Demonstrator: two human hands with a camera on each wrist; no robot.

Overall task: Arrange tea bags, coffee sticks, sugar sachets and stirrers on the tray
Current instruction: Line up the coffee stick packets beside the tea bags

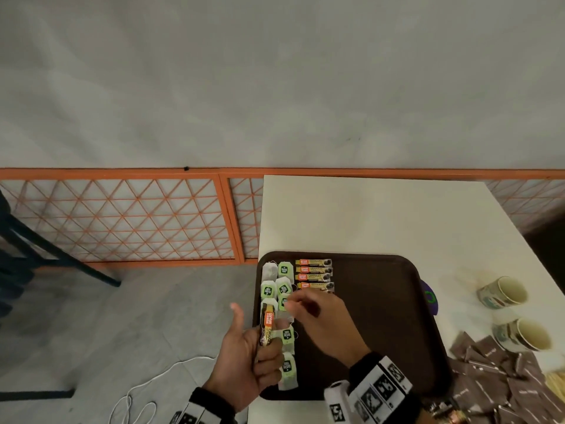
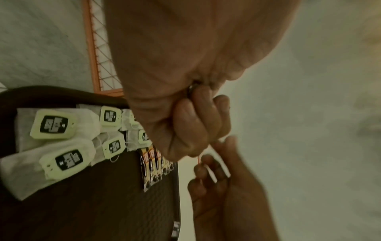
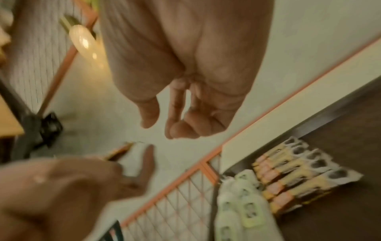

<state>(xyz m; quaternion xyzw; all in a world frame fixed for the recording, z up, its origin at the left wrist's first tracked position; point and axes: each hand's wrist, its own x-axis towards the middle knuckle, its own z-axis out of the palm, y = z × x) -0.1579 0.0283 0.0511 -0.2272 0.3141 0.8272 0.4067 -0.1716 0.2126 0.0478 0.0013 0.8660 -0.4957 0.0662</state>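
Observation:
A dark brown tray lies on the white table. Down its left side run two columns of green-tagged tea bags, and several orange-and-yellow coffee sticks lie side by side at its far edge. My left hand is at the tray's left rim and grips a coffee stick upright, thumb raised. My right hand hovers over the tea bags, its loosely curled fingers close to that stick and holding nothing. In the right wrist view the fingers are bare, apart from the held stick.
Brown sugar sachets are piled at the table's near right, with pale stirrers beside them. Two cups lie on their sides further right. A purple object sits against the tray's right rim. An orange lattice fence stands left.

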